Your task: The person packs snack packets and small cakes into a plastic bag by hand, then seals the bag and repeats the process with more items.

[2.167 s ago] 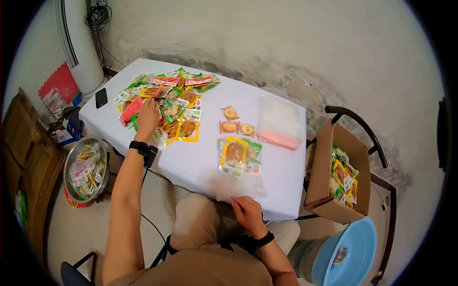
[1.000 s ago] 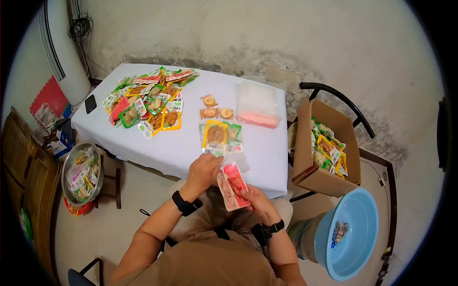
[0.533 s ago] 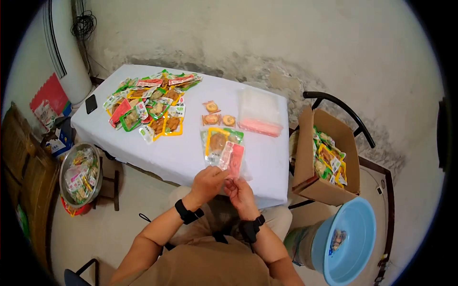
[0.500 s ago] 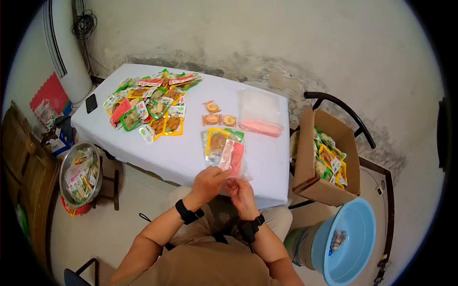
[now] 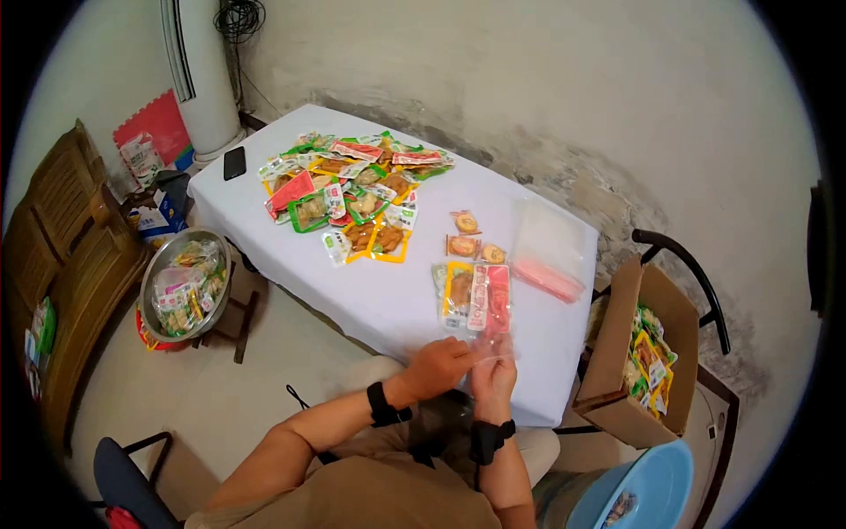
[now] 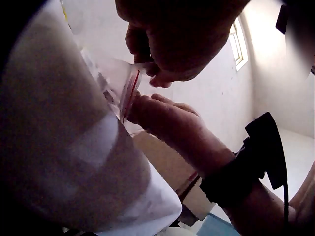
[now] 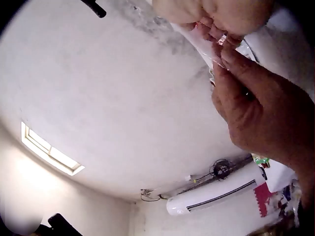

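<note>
A clear zip bag point(image 5: 491, 347) lies near the table's front edge, its mouth toward me. Inside it show a yellow-edged food packet point(image 5: 458, 293) and a long red-and-white packet point(image 5: 499, 295) side by side, with some green at the left. My left hand point(image 5: 438, 368) pinches the bag's mouth from the left. At the same edge, my right hand point(image 5: 493, 381) pinches the bag from the right with thumb and fingers. In the left wrist view, the bag's red zip strip point(image 6: 132, 91) runs between the two hands.
Mixed food packets point(image 5: 363, 198) are heaped at the table's left. Beyond the bag sit round wrapped biscuits point(image 5: 463, 246), with stacked empty zip bags point(image 5: 551, 251) to their right. A cardboard box point(image 5: 617, 353) and blue tub point(image 5: 665, 480) stand right; a metal basin point(image 5: 227, 282) stands left.
The left hand took a red packet from the heap and brought it to the bag. That packet has gone in beside the yellow-edged one, and both hands now hold the bag's mouth.
</note>
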Demonstrator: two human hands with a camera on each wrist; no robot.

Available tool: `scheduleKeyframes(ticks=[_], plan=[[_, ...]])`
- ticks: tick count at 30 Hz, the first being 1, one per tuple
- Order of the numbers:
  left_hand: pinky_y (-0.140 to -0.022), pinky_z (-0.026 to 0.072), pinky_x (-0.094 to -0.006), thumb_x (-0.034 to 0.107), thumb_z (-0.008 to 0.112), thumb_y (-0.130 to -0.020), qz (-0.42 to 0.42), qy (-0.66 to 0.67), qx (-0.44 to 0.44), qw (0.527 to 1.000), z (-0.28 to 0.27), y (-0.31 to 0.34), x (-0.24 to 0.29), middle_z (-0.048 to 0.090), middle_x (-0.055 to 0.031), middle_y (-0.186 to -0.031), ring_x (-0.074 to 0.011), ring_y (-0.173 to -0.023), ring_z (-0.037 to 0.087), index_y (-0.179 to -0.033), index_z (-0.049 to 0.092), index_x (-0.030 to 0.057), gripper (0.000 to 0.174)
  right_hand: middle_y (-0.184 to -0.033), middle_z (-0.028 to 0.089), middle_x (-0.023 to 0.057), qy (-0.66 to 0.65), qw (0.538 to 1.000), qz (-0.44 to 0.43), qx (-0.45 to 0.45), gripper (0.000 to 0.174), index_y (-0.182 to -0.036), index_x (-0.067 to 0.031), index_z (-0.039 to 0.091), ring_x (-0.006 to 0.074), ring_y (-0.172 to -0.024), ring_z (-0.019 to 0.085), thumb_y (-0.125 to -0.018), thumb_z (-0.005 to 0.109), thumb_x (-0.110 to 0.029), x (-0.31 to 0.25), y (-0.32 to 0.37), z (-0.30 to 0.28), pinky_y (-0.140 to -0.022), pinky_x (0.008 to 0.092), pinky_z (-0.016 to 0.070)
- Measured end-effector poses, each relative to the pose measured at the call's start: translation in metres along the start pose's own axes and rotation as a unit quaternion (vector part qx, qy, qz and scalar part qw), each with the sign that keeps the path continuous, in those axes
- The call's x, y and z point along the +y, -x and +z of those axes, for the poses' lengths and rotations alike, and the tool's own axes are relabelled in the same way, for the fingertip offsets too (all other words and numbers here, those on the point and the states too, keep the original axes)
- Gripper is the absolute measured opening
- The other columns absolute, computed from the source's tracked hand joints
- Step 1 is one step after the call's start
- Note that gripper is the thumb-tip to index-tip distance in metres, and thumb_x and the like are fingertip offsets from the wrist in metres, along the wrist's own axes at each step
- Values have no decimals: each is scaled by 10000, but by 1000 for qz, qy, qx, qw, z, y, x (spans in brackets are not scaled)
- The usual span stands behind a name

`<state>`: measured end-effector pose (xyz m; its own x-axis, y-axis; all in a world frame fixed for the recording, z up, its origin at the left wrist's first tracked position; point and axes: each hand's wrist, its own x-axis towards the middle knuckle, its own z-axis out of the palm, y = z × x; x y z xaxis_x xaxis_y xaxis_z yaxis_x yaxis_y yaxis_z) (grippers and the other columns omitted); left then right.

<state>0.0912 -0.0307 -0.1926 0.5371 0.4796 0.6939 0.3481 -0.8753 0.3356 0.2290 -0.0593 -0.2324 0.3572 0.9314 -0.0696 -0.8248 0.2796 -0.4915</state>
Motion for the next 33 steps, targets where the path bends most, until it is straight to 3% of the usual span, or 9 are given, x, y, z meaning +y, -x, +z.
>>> scheduleKeyframes(ticks=[9, 11, 15, 18, 20, 23, 27, 31, 33], plan=[[-637, 483, -370, 109, 631, -763, 0, 91, -14, 996, -4, -3, -23, 589, -83, -800, -259, -739, 577, -1039, 647, 83, 278, -1427, 389, 99, 31, 998, 1, -52, 472, -1382, -84, 356, 235, -1231, 392, -936, 448, -208, -11, 5, 4, -996, 438, 311], [-674, 486, -385, 102, 626, -764, 0, 12, 54, 998, -12, -7, -64, 613, -90, -847, -275, -776, 588, -1021, 648, 66, 260, -1408, 406, 113, 13, 997, 45, 55, 479, -1400, -66, 321, 242, -1166, 440, -952, 423, -199, -21, 16, 6, -970, 444, 356], [-797, 439, -408, 106, 567, -786, -129, -234, 52, 962, -70, -50, -143, 587, -111, -979, -309, -961, 538, -1023, 581, 35, 248, -1308, 498, 110, 54, 994, 30, 87, 402, -1341, -51, 382, 206, -994, 551, -967, 407, -197, -31, 34, 11, -821, 386, 458], [-813, 431, -397, 111, 575, -763, -92, -401, 91, 907, -82, -57, -210, 578, -101, -1010, -293, -977, 518, -1040, 562, 38, 287, -1144, 565, 111, 74, 995, 14, 68, 417, -1348, -25, 380, 187, -890, 570, -981, 399, -222, -38, 45, 7, -726, 342, 485], [-802, 438, -383, 112, 581, -760, -80, -499, 30, 863, -90, -63, -224, 575, -86, -993, -262, -1004, 510, -1022, 562, 41, 272, -956, 595, 78, 67, 996, 8, 64, 390, -1283, 7, 433, 161, -765, 573, -985, 412, -245, -39, 51, 6, -652, 317, 478], [-737, 487, -384, 80, 556, -772, -170, -414, -96, 889, -97, -69, -236, 613, -92, -997, -275, -981, 563, -990, 584, 46, 223, -856, 595, 65, 92, 993, -7, 75, 366, -1210, 28, 482, 158, -705, 562, -987, 422, -256, -42, 55, 4, -635, 322, 471], [-666, 503, -388, 107, 546, -786, -204, -301, 31, 931, -109, -73, -224, 614, -98, -808, -271, -840, 599, -839, 597, 76, 79, -823, 593, 47, 135, 988, -37, 57, 321, -1160, -22, 543, 153, -700, 541, -975, 448, -266, -48, 63, 8, -627, 291, 448], [-703, 505, -346, 20, 529, -838, -192, -99, 198, 956, -116, -70, -192, 650, -143, -913, -301, -849, 631, -989, 633, 44, 185, -871, 602, 84, 283, 952, -116, 19, 291, -1180, 6, 528, 135, -711, 535, -954, 480, -171, -52, 69, 19, -644, 263, 450], [-715, 503, -330, 3, 528, -842, -180, -38, 182, 966, -115, -60, -154, 651, -145, -916, -290, -842, 637, -990, 639, 36, 188, -898, 609, 97, 343, 927, -144, 37, 300, -1206, 14, 516, 125, -709, 532, -939, 500, -122, -54, 71, 38, -651, 251, 451]])
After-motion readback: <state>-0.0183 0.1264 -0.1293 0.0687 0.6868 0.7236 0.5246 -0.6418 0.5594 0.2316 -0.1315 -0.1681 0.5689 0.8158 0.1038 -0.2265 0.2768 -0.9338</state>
